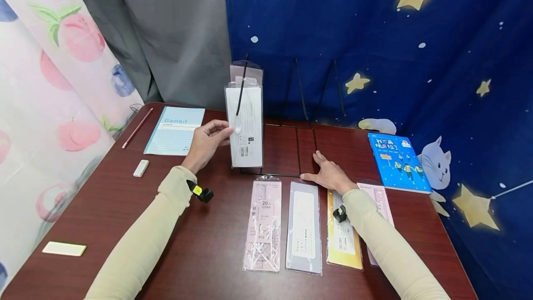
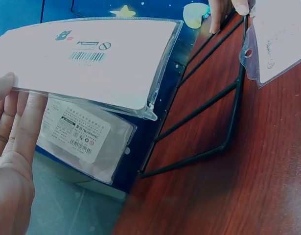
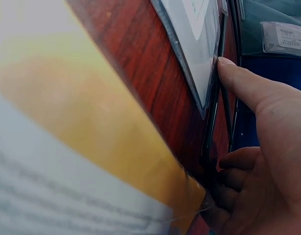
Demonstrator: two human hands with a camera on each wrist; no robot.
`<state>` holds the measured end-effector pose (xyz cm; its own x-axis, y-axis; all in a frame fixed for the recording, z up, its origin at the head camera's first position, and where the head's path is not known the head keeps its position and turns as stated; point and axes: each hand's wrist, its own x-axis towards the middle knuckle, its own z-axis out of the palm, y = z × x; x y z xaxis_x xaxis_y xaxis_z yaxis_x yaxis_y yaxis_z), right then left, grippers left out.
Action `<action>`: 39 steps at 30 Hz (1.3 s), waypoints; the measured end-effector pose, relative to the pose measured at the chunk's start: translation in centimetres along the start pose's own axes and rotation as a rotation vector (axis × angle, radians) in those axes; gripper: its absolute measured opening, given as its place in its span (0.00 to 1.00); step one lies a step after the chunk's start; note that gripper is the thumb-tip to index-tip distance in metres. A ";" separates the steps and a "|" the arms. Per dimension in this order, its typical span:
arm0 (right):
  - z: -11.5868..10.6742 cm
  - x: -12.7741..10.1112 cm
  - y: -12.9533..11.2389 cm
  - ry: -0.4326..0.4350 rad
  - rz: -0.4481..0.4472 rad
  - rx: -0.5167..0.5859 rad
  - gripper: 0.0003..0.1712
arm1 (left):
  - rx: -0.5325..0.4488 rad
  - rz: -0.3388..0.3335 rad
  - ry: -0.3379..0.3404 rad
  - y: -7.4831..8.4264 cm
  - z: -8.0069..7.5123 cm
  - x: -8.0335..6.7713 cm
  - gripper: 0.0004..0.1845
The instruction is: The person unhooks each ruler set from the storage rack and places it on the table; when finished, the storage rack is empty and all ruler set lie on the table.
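My left hand (image 1: 208, 142) pinches the left edge of a white ruler-set packet (image 1: 246, 128) in a clear sleeve, thumb in front and fingers behind. The packet stands upright at the left hook of a black wire rack (image 1: 283, 175). Behind it hangs another packet (image 2: 86, 139), with a warning label. My right hand (image 1: 329, 175) holds the rack's front right corner, its thumb (image 3: 233, 73) on the front bar and its fingers at the side bar. Below the rack lie a pink ruler-set packet (image 1: 264, 226), a grey one (image 1: 314, 226) and a yellow one (image 1: 354, 253).
Another pink packet (image 1: 379, 198) lies partly under my right forearm. At the right is a blue book (image 1: 399, 163). On the left are a light blue notebook (image 1: 175, 131), a pencil (image 1: 137, 128), a small white eraser (image 1: 141, 168) and a pale rectangular piece (image 1: 64, 248). Two more hooks (image 1: 300, 89) rise from the rack.
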<state>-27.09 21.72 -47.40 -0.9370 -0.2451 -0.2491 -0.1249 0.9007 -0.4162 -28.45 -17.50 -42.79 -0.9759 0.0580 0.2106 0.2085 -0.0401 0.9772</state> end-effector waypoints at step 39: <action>0.1 0.1 0.1 0.001 0.007 -0.009 0.62 | 0.146 -0.018 -0.096 1.0 -1.6 -5.6 0.15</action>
<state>-27.22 21.79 -47.56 -0.9380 -0.2389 -0.2511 -0.1218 0.9054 -0.4067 -22.86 -19.42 -43.07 -0.9702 0.1526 0.1883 0.2055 0.1066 0.9728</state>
